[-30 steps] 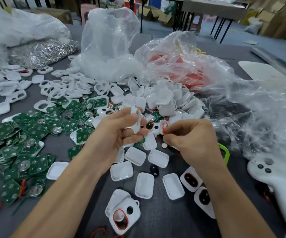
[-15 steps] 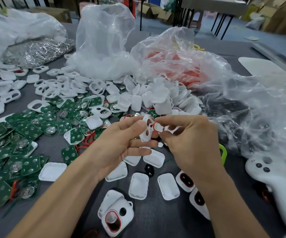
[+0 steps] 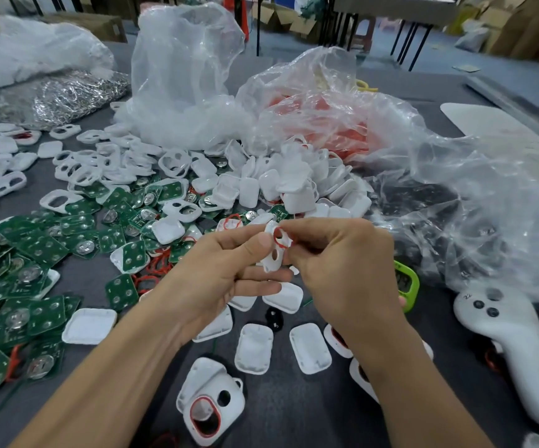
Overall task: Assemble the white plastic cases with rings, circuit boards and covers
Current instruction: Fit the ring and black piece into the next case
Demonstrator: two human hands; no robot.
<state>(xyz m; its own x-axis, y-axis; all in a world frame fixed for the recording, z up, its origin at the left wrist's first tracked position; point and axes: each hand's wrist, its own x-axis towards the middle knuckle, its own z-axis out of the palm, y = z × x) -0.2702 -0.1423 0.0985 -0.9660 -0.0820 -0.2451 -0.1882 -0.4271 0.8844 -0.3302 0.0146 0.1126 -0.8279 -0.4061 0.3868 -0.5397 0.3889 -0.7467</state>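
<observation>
Currently the left hand (image 3: pixel 226 273) pinches a white plastic case (image 3: pixel 272 255) between the thumb and the fingers and holds it on end above the table (image 3: pixel 297 412), mid-view. The right hand (image 3: pixel 342 263) pinches a red ring (image 3: pixel 281 238) against the upper opening of the case, fingertips curled tight. The step in hand appears to be seating the ring around that opening.

Risks from this position:

- The ring looks thin and pliable. If one side is pressed in while the other is free, it is likely to twist or spring out.
- The case is held by its edges only. Excess pressure from the right hand can rotate it or push it out of the pinch, dropping it among the loose covers (image 3: pixel 253 349) directly below.
- A released ring would be hard to recover among the green circuit boards (image 3: pixel 35 247) and stray red rings to the left.
- Whether the ring sits fully in place cannot be determined, because the fingers hide its far side.

A fitted case (image 3: pixel 211 412), lying on the table nearest the person, shows the intended result.
</observation>
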